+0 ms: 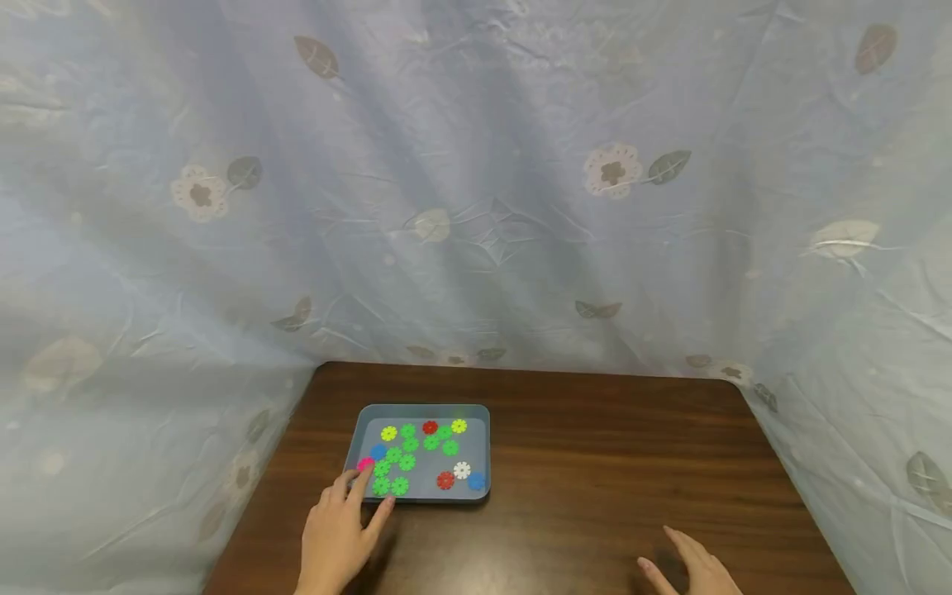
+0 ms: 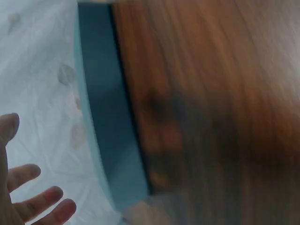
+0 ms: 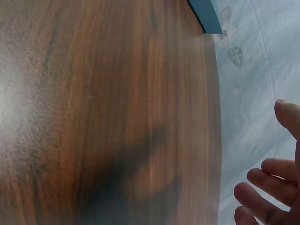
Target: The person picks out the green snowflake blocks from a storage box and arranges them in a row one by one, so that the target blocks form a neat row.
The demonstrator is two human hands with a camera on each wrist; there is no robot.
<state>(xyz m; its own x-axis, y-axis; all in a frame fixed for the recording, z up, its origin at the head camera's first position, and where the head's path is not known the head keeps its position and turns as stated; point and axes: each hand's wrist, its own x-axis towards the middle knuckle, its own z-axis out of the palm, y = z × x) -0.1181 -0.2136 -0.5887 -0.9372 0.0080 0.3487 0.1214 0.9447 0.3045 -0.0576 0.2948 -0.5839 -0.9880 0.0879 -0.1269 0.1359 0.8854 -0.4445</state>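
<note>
A shallow blue-grey tray (image 1: 472, 430) holds several flower-shaped plastic discs. Most are green ones (image 1: 407, 463); among them lie yellow (image 1: 389, 433), red (image 1: 445, 481), blue (image 1: 476, 481) and white (image 1: 462, 470) discs. My left hand (image 1: 335, 533) reaches over the tray's near left corner, fingers spread, its fingertips right by a pink disc (image 1: 365, 464) that they partly cover. In the left wrist view those fingers stand apart beside the tray's side wall (image 2: 105, 103). Over the table's near right part hovers my right hand (image 1: 699, 566), fingers relaxed and nothing in them.
The dark brown wooden table (image 1: 610, 446) carries the tray on its left side. A pale blue curtain (image 1: 491, 165) with leaf and flower prints hangs behind the table and along both sides.
</note>
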